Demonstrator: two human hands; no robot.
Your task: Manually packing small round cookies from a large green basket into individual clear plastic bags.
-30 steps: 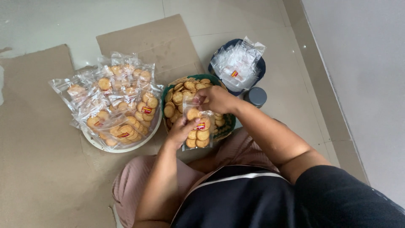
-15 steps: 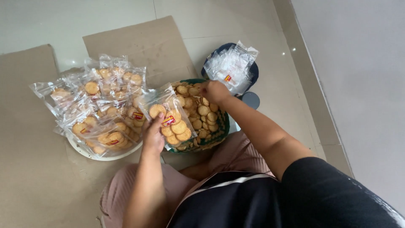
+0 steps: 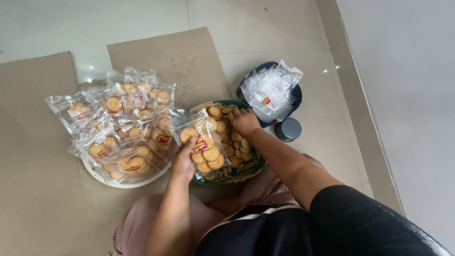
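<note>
My left hand (image 3: 182, 160) holds a clear plastic bag of round biscuits (image 3: 201, 144) by its lower edge, over the left side of a green bowl (image 3: 246, 171). The bowl is heaped with loose golden biscuits (image 3: 234, 150). My right hand (image 3: 244, 121) rests on those biscuits near the bowl's far rim, fingers curled over them. Whether it grips a biscuit is hidden by the fingers.
A white plate (image 3: 124, 182) on the left carries a pile of several filled biscuit bags (image 3: 125, 125). A dark blue bowl (image 3: 295, 97) holds empty clear bags (image 3: 271, 90); a small grey cup (image 3: 288, 129) stands beside it. Brown cardboard sheets (image 3: 33, 156) cover the tiled floor.
My left hand carried the filled bag leftward from the bowl's middle toward the plate. My right hand stayed on the loose biscuits in the bowl.
</note>
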